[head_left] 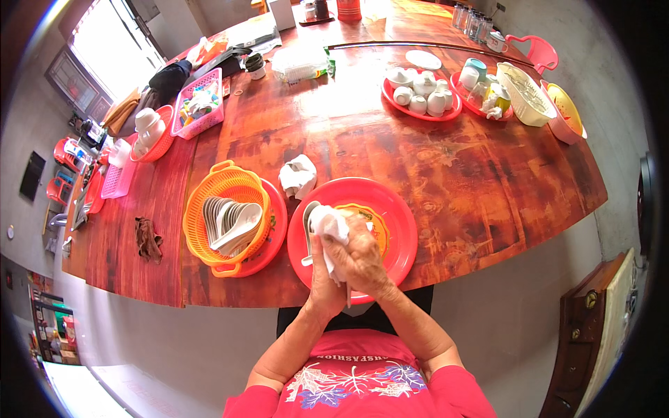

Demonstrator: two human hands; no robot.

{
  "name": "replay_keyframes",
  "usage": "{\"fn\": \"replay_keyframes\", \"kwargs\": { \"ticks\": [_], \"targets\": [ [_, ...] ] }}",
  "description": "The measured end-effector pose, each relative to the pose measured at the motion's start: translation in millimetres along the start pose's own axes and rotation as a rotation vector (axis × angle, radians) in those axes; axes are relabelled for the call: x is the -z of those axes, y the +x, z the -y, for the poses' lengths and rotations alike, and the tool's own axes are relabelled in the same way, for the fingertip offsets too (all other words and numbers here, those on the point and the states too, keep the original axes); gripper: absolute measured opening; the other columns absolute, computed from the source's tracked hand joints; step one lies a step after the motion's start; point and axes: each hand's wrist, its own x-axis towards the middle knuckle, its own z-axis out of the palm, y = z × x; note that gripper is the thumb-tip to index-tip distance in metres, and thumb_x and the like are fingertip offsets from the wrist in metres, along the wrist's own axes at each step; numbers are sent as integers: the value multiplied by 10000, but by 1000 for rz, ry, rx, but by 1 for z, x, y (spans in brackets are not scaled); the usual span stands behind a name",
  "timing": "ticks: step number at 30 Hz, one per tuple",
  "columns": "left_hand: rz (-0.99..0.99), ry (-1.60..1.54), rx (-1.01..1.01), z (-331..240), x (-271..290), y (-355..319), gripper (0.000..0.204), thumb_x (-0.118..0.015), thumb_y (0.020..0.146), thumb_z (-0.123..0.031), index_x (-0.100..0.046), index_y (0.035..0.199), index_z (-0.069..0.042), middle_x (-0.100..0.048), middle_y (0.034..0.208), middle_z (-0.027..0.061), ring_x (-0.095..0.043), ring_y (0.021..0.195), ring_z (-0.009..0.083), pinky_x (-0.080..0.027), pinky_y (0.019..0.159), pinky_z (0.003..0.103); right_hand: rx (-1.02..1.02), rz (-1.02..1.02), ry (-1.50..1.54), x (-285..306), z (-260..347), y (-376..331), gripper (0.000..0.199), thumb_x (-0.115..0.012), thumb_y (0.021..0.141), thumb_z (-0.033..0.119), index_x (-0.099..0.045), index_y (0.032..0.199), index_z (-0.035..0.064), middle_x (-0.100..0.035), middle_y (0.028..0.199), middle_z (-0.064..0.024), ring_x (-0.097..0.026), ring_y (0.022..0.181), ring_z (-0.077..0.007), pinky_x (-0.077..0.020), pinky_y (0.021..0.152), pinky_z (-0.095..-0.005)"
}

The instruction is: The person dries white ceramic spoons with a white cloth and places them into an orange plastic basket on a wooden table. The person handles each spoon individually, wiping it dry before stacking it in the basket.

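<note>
In front of me my right hand (362, 261) is closed round a white cloth (329, 224). My left hand (325, 282) presses against the same cloth from the left, its fingers partly hidden. Whatever the cloth wraps, if anything, is hidden. Both hands are over a red round tray (401, 230) with a yellow patterned middle. A white soup spoon (308, 230) rests at the tray's left side, beside the cloth. Left of it, an orange basket (194, 209) holds several white soup spoons (233, 223) nested together. This basket stands on another red tray (279, 226).
A crumpled white cloth (298, 175) lies beyond the trays, and a brown rag (148, 238) far left. Red plates of white cups (435, 103) and a cream basket (526, 94) stand back right. A pink basket (216, 115) and red basket (167, 139) stand back left.
</note>
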Motion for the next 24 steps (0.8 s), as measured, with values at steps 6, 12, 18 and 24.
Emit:
{"fn": "replay_keyframes", "kwargs": {
  "ticks": [6,12,18,24],
  "targets": [
    [174,-155,17,-6,11,2,769,-260,902,-664,-366,1359,-54,-494,1266,113,-463,1194,255,-344,1036,396,100,39,-161,-3,1,-28,395,-613,837,202,-556,1157,-22,-533,1203,-192,-497,1119,-369,-386,909,-463],
    [288,-360,70,-12,19,13,688,-310,938,-572,-368,1351,-24,-570,1088,163,-563,1015,294,-436,927,435,225,98,-193,9,10,-55,443,-633,778,58,-535,1196,-47,-452,1325,-184,-417,1235,-375,-335,1007,-458],
    [117,-321,54,2,25,13,517,-358,948,-538,-488,1162,-86,-584,975,99,-591,852,207,-502,775,358,217,-48,-9,13,16,-52,429,-673,740,60,-588,1160,47,-491,1238,-195,-476,1113,-360,-371,942,-458],
    [-111,163,-70,9,12,-11,515,-247,989,-493,-489,1204,-93,-580,968,13,-578,776,78,-446,546,189,182,-185,-146,7,9,-14,336,-661,721,72,-635,1057,63,-545,1060,-157,-523,951,-335,-428,823,-419]
  ]
}}
